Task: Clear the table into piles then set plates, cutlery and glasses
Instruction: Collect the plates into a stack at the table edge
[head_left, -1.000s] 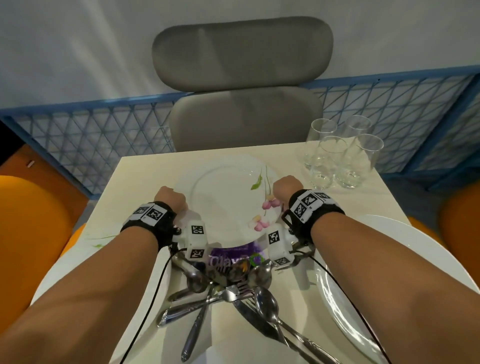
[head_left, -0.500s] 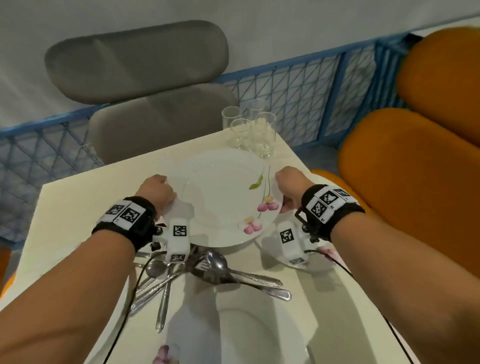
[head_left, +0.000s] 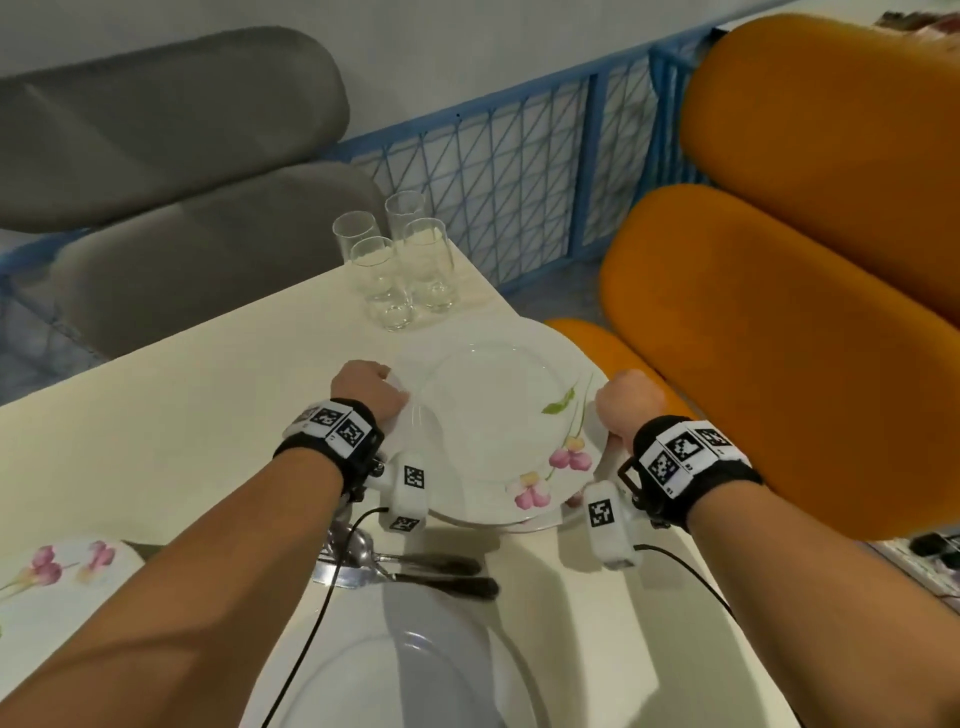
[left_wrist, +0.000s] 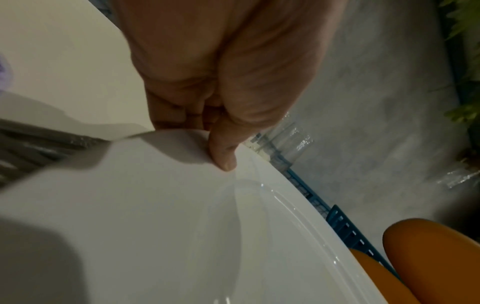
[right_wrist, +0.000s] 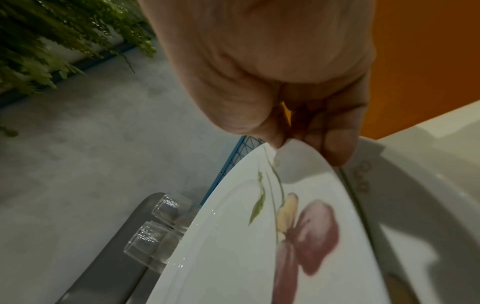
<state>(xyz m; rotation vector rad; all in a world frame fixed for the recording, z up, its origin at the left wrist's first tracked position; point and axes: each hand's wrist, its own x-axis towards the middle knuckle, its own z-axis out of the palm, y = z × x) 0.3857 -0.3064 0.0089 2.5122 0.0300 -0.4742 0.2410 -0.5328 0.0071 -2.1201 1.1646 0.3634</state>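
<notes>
Both grips pinch the floral plate (head_left: 488, 431): left hand (head_left: 371, 389) at 9, right hand (head_left: 631, 397) at 3; keep it level, lower onto the plate beneath (right_wrist: 415, 205).

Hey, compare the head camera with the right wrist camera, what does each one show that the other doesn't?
Only the head view shows the left hand, the cutlery, the plain white plate nearest the person and all four glasses. Only the right wrist view shows the green plants and the right thumb and fingers pinching the rim. Both show the right hand, the flowered plate and a second plate beneath it.
</notes>
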